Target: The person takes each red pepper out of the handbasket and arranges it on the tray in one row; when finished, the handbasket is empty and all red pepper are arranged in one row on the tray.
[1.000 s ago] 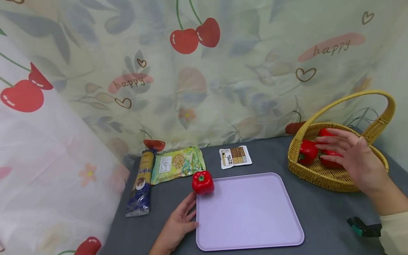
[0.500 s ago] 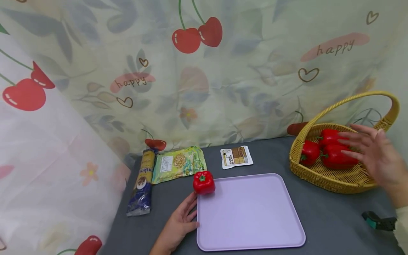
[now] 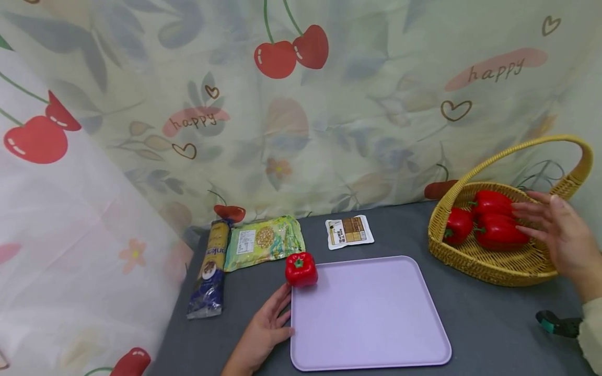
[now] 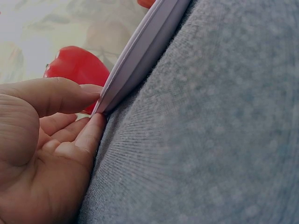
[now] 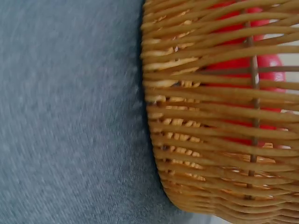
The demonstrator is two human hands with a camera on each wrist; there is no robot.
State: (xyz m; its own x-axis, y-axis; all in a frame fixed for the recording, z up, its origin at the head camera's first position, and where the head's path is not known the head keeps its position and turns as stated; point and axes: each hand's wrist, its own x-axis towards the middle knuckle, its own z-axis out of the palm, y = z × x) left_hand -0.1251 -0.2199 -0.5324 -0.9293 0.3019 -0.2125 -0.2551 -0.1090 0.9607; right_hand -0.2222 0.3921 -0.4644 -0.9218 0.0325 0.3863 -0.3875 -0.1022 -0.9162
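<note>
My left hand (image 3: 263, 326) pinches the left rim of a lilac tray (image 3: 371, 318); the left wrist view shows the thumb (image 4: 70, 95) on one side of that rim and fingers on the other. A red bell pepper (image 3: 301, 269) sits on the tray's far left corner, just beyond my left fingertips. At the right, my right hand (image 3: 566, 235) hovers over the right part of a wicker basket (image 3: 498, 274), fingers spread and holding nothing. Three red bell peppers (image 3: 500, 232) lie in the basket, left of those fingers. In the right wrist view the basket wall (image 5: 205, 112) fills the right half and the hand is out of sight.
Left of the tray lie a long blue-and-gold packet (image 3: 209, 271) and a green-yellow bag (image 3: 265, 241). A small white-and-brown packet (image 3: 349, 232) lies behind the tray. The basket's tall arched handle (image 3: 517, 149) rises beside my right hand. A patterned curtain (image 3: 329, 130) hangs behind the table.
My right hand has moved right, off the peppers in the basket, uncovering them, then slightly down. My left hand, the tray and the pepper on it have stayed in place.
</note>
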